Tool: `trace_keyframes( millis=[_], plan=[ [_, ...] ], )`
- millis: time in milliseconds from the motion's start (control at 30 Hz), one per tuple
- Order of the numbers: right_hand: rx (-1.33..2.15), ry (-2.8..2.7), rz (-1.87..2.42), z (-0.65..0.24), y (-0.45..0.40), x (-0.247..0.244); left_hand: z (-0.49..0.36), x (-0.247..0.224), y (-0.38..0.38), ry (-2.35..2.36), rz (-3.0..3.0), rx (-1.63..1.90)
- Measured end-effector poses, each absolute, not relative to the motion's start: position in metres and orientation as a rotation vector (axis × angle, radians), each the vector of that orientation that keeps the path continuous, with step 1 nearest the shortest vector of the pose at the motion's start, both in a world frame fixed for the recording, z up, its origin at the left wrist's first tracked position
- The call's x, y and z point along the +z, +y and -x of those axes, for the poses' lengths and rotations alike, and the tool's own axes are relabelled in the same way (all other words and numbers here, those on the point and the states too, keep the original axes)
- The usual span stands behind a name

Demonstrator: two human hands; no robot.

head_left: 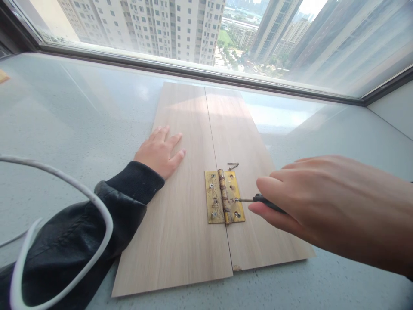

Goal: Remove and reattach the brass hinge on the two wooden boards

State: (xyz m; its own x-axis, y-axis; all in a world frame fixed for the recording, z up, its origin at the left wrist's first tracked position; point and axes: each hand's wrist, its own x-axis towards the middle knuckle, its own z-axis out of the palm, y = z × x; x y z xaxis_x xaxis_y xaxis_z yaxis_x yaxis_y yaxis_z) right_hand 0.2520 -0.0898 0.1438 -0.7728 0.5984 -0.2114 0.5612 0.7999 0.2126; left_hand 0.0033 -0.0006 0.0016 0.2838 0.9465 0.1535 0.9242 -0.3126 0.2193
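Note:
My right hand [316, 202] is closed around the dark handle of a screwdriver [258, 198]. The screwdriver's thin shaft points left, and its tip meets a screw in the right leaf of a brass hinge [209, 196]. The worn, stained hinge lies across the seam between a left wooden board [180, 232] and a right wooden board [261, 232]. Several screw heads show in its left leaf; another screw [238, 215] sits low in the right leaf. Two loose screws [232, 165] lie just above the hinge. My left hand [159, 150] rests flat, fingers spread, on the left board.
Both boards lie on a pale speckled sill [80, 116] below a large window [180, 38] with a dark frame. A white cable [108, 215] loops in front of my left sleeve. At the far left edge is a small yellowish object [3, 76].

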Motion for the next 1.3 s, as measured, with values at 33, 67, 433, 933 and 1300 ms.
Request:
trace_keyframes(
  millis=[33,67,433,933,1300],
  plan=[
    [0.141,2.741,-0.791,-0.253,-0.087,0.146,-0.003,0.001,-0.001,1.786,-2.448,0.395],
    [0.102,2.768,-0.687,-0.254,-0.084,0.147,-0.003,0.001,-0.001,1.786,-2.45,0.398],
    [0.427,2.639,-1.329,-0.25,-0.092,0.135,-0.004,0.003,-0.001,1.8,-2.439,0.379],
    [0.295,2.737,-1.135,-0.25,-0.094,0.139,-0.003,0.001,-0.001,1.787,-2.447,0.402],
    [0.079,2.729,-0.885,-0.253,-0.089,0.144,-0.003,0.001,-0.001,1.785,-2.455,0.423]
  ],
)
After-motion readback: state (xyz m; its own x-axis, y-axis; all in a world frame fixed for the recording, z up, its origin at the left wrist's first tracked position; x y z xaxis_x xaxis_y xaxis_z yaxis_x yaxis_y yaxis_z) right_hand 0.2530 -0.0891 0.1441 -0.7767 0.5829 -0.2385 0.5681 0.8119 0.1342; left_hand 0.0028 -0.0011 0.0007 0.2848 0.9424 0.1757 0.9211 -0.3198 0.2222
